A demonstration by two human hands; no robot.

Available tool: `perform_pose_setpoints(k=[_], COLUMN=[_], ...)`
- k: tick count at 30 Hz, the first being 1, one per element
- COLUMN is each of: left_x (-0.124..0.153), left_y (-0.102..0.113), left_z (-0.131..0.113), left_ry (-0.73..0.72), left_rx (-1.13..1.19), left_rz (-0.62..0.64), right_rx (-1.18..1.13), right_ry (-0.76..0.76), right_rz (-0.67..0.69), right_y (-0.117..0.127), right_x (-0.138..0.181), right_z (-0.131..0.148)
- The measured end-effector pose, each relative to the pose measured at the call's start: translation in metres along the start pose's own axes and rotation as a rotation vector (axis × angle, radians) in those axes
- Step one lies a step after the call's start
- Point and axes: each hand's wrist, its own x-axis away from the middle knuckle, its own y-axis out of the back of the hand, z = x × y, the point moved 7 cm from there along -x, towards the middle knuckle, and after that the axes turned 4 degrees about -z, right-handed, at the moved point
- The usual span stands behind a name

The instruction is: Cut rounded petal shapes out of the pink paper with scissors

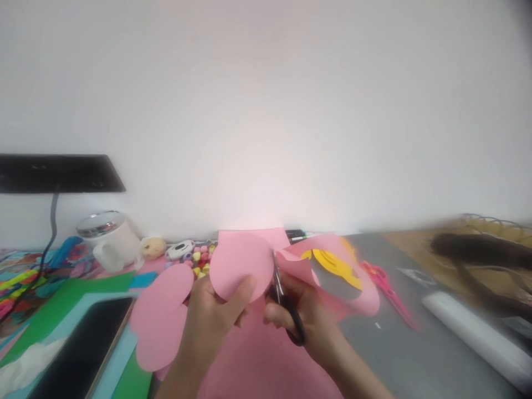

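Workpiece: paper disc (241,266), plain pale pink, matte, flat, near-round with a smooth outline; no marks visible.
Disc position: raised in front of the wearer, above the long pink sheet (270,354) on the grey desk (374,360), face tilted toward the camera.
Left hand (211,316): fingers pinching the disc at its lower edge, thumb flat on the near face, the rest mostly hidden behind.
Right hand (307,310): fingers wrapped around the black handles of the scissors (285,293); exact finger placement in the loops can't be told.
Blades: metal, pointing up, right at the disc's right edge; blurred, so can't tell if they're touching paper.
Right of blades: curled pink offcut (305,267); can't tell whether it's joined to the disc.
Beside right hand: yellow paper pieces (336,266), curved, by the offcut; pink scissors (388,291) further right.
Beside left hand: two more pink discs (162,299), similar color, overlapping; phone (83,349) left of those.
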Motion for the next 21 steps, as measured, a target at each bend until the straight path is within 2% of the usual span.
perform_pose_setpoints(k=[12, 21], left_x=[-0.0003, 0.0005], left_y=[0.0012, -0.0024], left_z=[-0.0018, -0.0064], left_ry=[0.001, -0.028], left_rx=[-0.005, 0.050], left_rz=[0.002, 0.050], right_rx=[-0.071, -0.032], right_ry=[0.000, -0.021], right_rz=[-0.016, -0.027], right_y=[0.0002, 0.0007], right_x=[0.0014, 0.0007], right_z=[-0.0035, -0.0078])
